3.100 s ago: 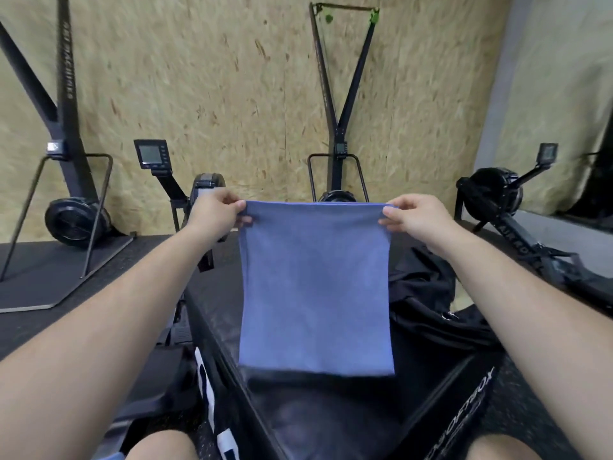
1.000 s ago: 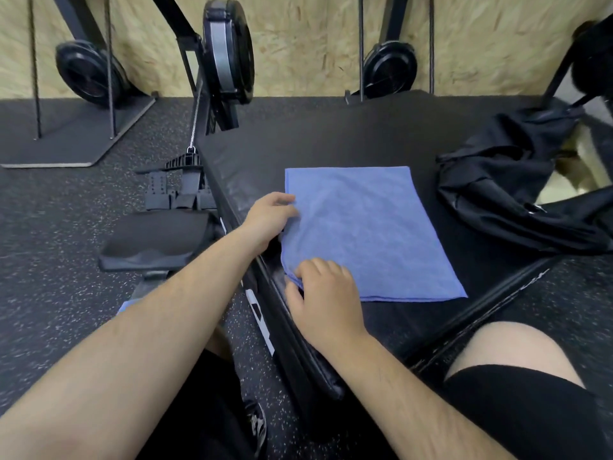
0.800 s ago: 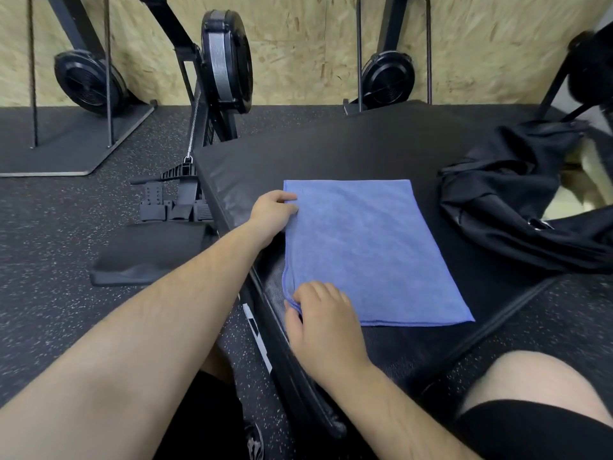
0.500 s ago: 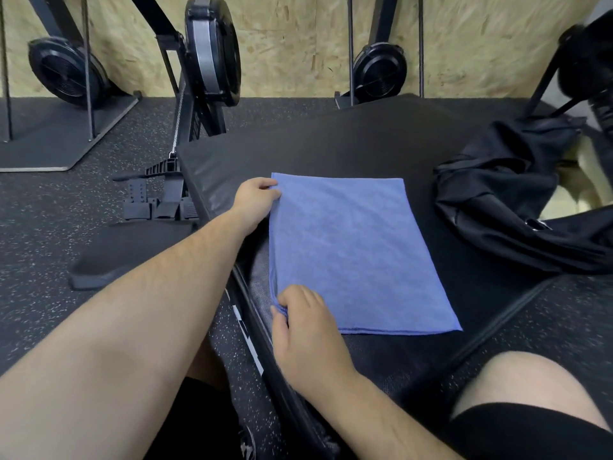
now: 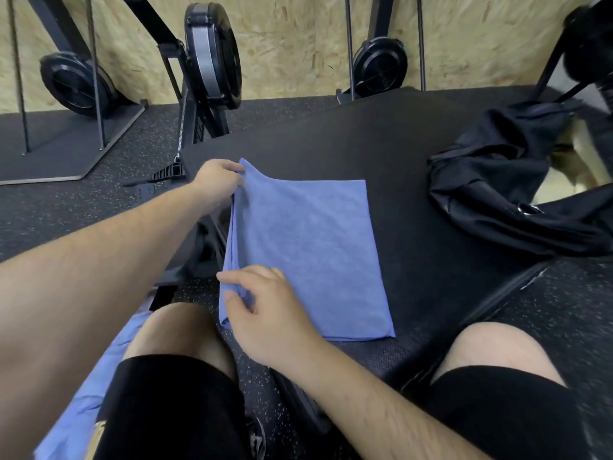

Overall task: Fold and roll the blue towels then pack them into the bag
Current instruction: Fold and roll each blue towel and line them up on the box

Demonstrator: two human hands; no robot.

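Two hands work one edge. Our left hand [image 5: 217, 184] reaches forward on a nearly straight arm and pinches the far left corner of the blue towel [image 5: 308, 247], holding it raised off the black padded worktop [image 5: 365, 137]. Our right hand [image 5: 265, 313], with its forearm angled in across our lap, pinches the near end of that same left edge between thumb and fingertips, and the cloth is gathered and lifted there too. The hands are apart, one at each end of the edge.

To the right of both hands the rest of the towel lies flat on the worktop, its right side squared off. Farther right, well clear of the towel, the black bag [image 5: 504, 194] lies crumpled on the same surface.

Below our left forearm, a second blue cloth [image 5: 83, 393] lies beside our left thigh. We cannot tell what it rests on. Beyond the left hand, a rowing machine [image 5: 212, 51] stands on the speckled floor [image 5: 66, 207] before a chipboard wall [image 5: 298, 38]. Our bare knees [image 5: 179, 330] flank the right forearm.
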